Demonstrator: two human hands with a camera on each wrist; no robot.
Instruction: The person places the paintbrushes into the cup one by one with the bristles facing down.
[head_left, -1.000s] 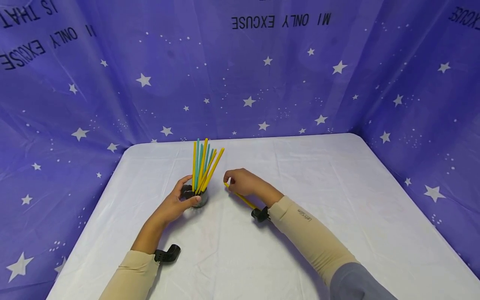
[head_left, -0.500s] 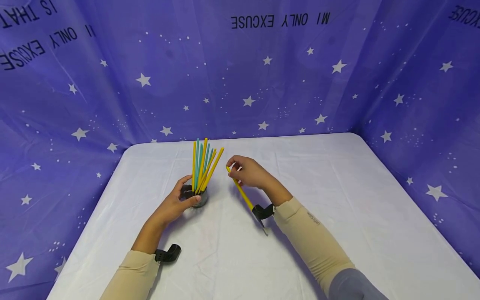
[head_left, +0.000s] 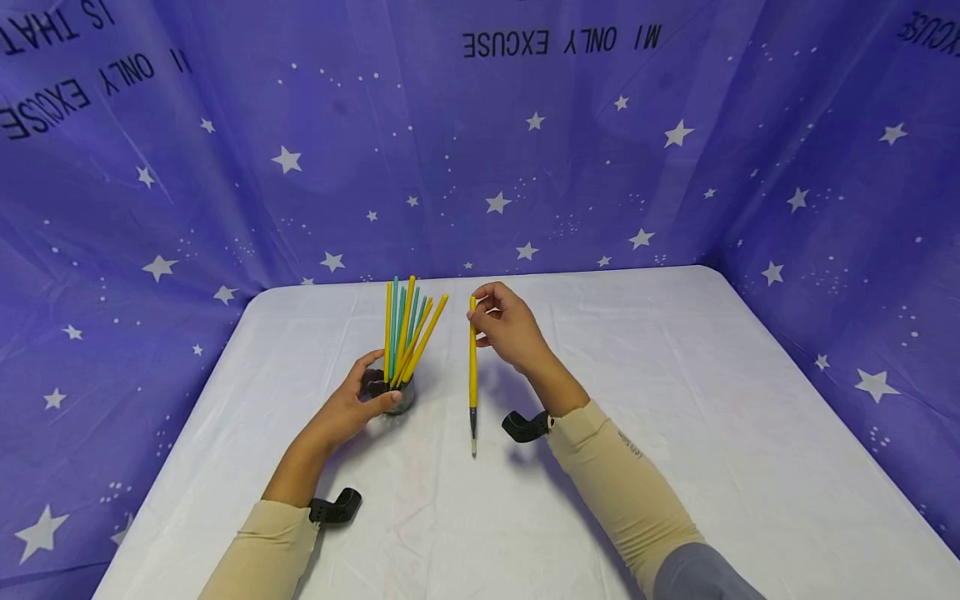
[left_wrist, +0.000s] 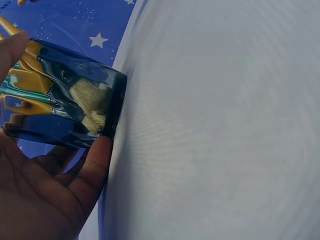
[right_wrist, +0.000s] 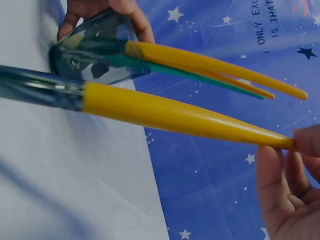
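Note:
A dark tinted glass (left_wrist: 65, 130) stands on the table, full of yellow and teal paintbrushes (head_left: 408, 333) with their handles up. Through its wall in the left wrist view, pale bristles (left_wrist: 89, 96) show near the base. My left hand (head_left: 352, 412) grips the glass, thumb on the near side and fingers around the far side. To the right of the glass, my right hand (head_left: 510, 325) pinches a yellow paintbrush (head_left: 473, 358) by the tip of its handle. That brush hangs nearly upright with its bristles down, apart from the glass.
White cloth covers the table (head_left: 675, 400). A purple curtain (head_left: 480, 150) with white stars and black lettering rises behind it and on both sides. Each wrist wears a black camera mount (head_left: 336, 507).
My right hand has risen and moved slightly right and away from me. Its paintbrush has swung from slanting under the wrist to nearly upright. My left hand and the glass have stayed still.

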